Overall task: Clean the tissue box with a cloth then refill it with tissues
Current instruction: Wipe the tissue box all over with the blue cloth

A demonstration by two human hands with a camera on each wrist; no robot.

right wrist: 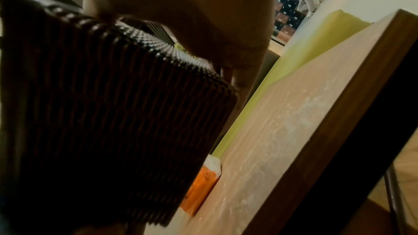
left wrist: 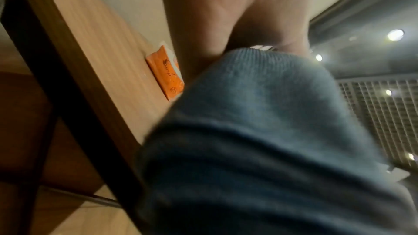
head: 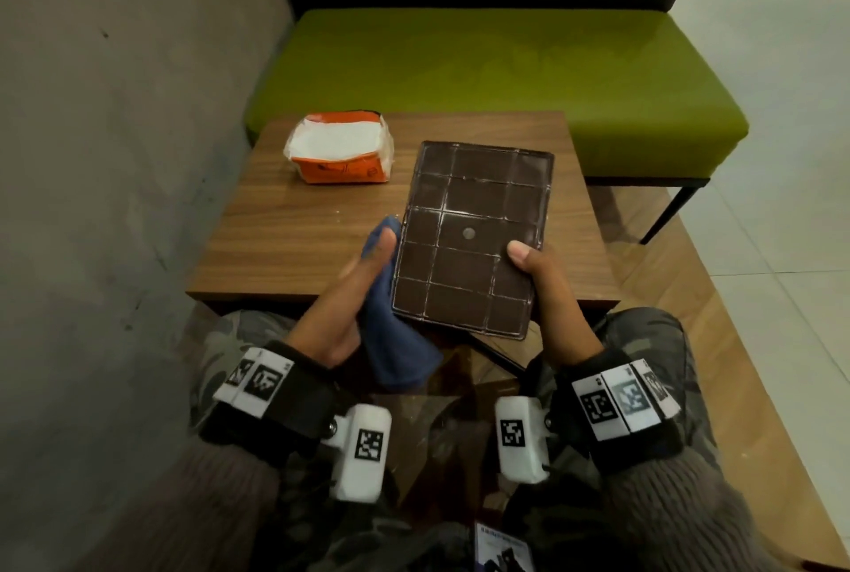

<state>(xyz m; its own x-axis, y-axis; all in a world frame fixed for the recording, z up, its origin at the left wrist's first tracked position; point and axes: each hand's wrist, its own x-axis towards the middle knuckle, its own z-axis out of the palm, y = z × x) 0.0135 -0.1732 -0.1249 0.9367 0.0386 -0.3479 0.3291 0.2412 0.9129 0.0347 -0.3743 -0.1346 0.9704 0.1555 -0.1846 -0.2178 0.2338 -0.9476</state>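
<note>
A dark brown tissue box (head: 473,240) is held above the near edge of the wooden table (head: 285,231), its gridded underside facing up. My right hand (head: 547,291) grips its right edge, thumb on top. The right wrist view shows the box's ribbed side (right wrist: 108,113) under the hand. My left hand (head: 349,291) holds a blue cloth (head: 391,341) against the box's left edge; the cloth (left wrist: 260,131) fills the left wrist view. An orange pack of white tissues (head: 340,148) lies open at the table's far left, also seen as the tissue pack (left wrist: 167,76) and the pack (right wrist: 201,188).
A green bench (head: 496,79) with a dark backrest stands behind the table. A grey wall (head: 115,134) runs along the left. My knees (head: 644,332) sit under the table's near edge. White dust streaks mark the tabletop (right wrist: 294,131).
</note>
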